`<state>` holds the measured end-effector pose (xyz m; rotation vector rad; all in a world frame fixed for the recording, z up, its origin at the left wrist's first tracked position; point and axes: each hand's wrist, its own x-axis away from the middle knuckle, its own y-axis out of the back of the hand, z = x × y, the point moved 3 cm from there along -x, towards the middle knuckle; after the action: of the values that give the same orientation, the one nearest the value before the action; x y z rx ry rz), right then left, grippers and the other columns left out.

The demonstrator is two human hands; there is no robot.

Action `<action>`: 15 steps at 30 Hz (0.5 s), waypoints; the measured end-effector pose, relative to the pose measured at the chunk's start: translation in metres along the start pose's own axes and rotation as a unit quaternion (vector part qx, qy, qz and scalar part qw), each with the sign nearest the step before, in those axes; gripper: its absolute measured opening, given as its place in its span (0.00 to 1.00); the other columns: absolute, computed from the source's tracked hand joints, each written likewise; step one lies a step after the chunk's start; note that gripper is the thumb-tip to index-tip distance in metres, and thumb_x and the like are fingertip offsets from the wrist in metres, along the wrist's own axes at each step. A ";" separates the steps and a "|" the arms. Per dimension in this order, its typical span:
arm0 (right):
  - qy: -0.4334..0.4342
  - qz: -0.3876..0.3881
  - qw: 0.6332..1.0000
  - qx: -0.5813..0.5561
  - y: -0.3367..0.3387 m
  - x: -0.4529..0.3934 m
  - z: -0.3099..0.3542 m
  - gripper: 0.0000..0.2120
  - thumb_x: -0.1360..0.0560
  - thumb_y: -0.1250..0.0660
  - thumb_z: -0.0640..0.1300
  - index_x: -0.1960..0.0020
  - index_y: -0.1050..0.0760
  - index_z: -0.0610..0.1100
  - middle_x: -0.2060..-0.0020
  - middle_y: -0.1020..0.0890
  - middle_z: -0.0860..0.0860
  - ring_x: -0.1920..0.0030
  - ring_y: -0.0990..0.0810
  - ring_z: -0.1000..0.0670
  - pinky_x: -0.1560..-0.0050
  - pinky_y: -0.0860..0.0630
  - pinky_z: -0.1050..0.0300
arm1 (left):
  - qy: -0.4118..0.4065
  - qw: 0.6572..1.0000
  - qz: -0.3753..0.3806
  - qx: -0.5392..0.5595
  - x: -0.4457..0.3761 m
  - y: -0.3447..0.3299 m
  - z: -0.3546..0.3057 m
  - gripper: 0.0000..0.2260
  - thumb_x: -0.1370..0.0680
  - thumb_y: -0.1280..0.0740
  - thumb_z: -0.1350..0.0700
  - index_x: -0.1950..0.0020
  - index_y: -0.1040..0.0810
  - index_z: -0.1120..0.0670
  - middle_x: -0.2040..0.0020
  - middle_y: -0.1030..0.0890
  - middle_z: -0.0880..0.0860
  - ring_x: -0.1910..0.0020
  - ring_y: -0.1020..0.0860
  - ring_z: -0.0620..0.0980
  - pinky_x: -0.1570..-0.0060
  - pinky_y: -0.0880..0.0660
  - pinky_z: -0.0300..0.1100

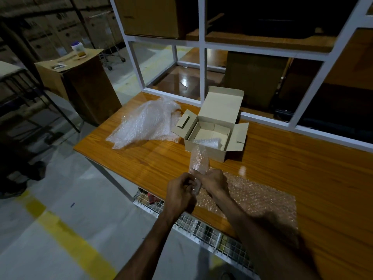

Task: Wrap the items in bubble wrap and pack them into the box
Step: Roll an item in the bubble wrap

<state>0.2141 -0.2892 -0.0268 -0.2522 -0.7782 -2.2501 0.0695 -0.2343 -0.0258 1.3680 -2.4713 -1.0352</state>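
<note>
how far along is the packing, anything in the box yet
Done: one bubble-wrapped bundle already lies inside the open box. In hand: the left hand and right hand hold a bubble wrap piece; any item inside is hidden. Left: boxing it, closing the flaps. A flat sheet and a crumpled pile remain.

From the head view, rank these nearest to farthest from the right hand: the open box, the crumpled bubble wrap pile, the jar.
1. Open box, just beyond the right hand.
2. Crumpled bubble wrap pile, on the table's far left.
3. Jar, off the table on a carton, far left.
</note>
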 end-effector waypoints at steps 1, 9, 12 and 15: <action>0.002 -0.005 1.000 0.006 0.000 0.001 0.001 0.27 0.37 0.25 0.73 0.69 0.26 0.50 0.73 0.22 0.53 0.72 0.24 0.49 0.68 0.30 0.58 | -0.014 1.000 0.005 0.001 0.000 -0.001 -0.002 0.15 0.25 0.29 0.71 0.45 0.17 0.55 0.53 0.16 0.44 0.54 0.18 0.39 0.56 0.20 0.34; 0.022 -0.014 0.999 0.030 0.003 0.006 0.001 0.27 0.34 0.25 0.72 0.65 0.23 0.48 0.73 0.20 0.54 0.72 0.21 0.52 0.70 0.26 0.60 | 0.112 0.986 -0.100 0.078 0.010 -0.003 -0.005 0.12 0.20 0.28 0.63 0.39 0.19 0.52 0.43 0.17 0.45 0.49 0.21 0.36 0.49 0.20 0.39; 0.055 -0.045 0.995 0.066 0.014 0.018 -0.002 0.22 0.27 0.27 0.66 0.65 0.26 0.50 0.72 0.22 0.55 0.74 0.25 0.55 0.71 0.35 0.64 | 0.170 0.983 -0.020 0.069 0.004 -0.008 -0.001 0.19 0.20 0.27 0.54 0.30 0.22 0.56 0.36 0.17 0.53 0.44 0.20 0.44 0.47 0.22 0.39; 0.055 -0.081 0.992 0.076 0.020 0.024 -0.012 0.19 0.24 0.28 0.64 0.62 0.23 0.49 0.68 0.19 0.55 0.69 0.21 0.53 0.69 0.31 0.61 | 0.184 0.980 0.049 0.060 -0.002 -0.011 -0.002 0.27 0.22 0.23 0.49 0.28 0.23 0.58 0.35 0.17 0.55 0.41 0.18 0.50 0.45 0.20 0.41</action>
<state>0.2117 -0.3212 -0.0174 0.0085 -0.9344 -2.3182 0.0789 -0.2372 -0.0309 1.3141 -2.3235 -0.5587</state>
